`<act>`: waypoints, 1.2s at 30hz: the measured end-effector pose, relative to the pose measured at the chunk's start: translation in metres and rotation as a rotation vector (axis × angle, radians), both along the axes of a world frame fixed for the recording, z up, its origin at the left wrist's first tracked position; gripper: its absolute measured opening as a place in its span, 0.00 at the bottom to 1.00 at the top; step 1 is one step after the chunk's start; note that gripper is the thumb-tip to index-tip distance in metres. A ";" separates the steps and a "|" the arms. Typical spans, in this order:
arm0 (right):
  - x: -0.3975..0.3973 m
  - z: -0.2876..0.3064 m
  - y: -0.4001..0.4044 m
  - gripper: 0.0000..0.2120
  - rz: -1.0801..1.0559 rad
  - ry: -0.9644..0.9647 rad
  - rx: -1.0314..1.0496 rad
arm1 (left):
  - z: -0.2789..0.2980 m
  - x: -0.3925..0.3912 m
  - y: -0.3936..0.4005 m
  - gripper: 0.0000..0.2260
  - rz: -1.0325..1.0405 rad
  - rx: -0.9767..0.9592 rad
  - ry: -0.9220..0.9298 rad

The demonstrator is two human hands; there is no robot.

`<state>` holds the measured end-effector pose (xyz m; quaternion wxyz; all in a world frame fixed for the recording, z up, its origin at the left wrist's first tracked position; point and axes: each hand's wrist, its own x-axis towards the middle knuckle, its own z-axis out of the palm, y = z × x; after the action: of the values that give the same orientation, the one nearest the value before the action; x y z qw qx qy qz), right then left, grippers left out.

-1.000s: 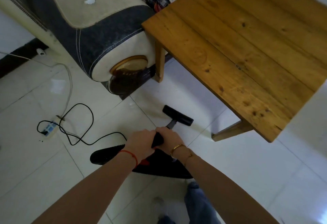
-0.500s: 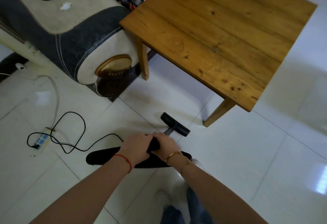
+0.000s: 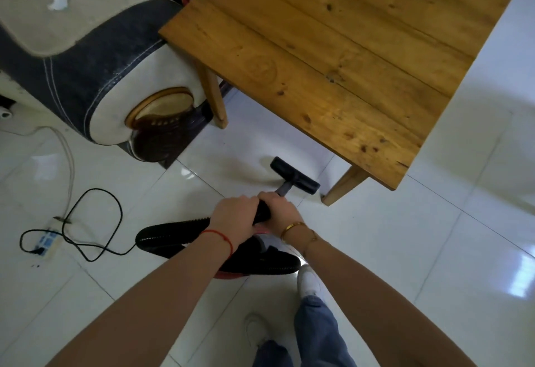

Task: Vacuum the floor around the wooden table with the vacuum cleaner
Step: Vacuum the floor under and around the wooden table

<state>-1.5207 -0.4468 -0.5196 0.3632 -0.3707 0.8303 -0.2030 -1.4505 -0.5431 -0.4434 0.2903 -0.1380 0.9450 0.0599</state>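
Both hands grip the black wand handle of the vacuum cleaner. My left hand (image 3: 234,219) holds it from the left and my right hand (image 3: 282,214) from the right, close together. The black floor nozzle (image 3: 293,174) rests on the white tile just in front of the wooden table's near leg (image 3: 343,185). The wooden table (image 3: 333,53) fills the upper right. The ribbed black hose (image 3: 173,236) loops below my hands, and the vacuum's body is mostly hidden under my arms.
A sofa arm (image 3: 95,56) in cream and dark fabric stands at the upper left, close to the table's far leg (image 3: 212,94). A black cord (image 3: 95,221) and a power strip (image 3: 46,243) lie on the tiles at left. My shoes and jeans are below.
The nozzle has shifted right along the table's front edge, from near the sofa side to just beside the near leg. Both hands kept their grip.
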 end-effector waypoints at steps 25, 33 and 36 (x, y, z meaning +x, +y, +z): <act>-0.067 -0.007 0.006 0.12 0.138 -0.031 0.100 | -0.005 -0.060 0.015 0.14 0.098 0.011 -0.051; 0.013 0.016 0.034 0.11 0.080 -0.047 0.077 | 0.004 0.014 0.037 0.15 0.055 -0.001 -0.110; 0.042 0.019 0.048 0.11 0.063 -0.061 0.067 | 0.007 0.042 0.049 0.16 0.027 0.001 -0.105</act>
<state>-1.4787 -0.3988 -0.5003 0.4068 -0.3781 0.8130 -0.1748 -1.4086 -0.4944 -0.4368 0.3388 -0.1537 0.9265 0.0568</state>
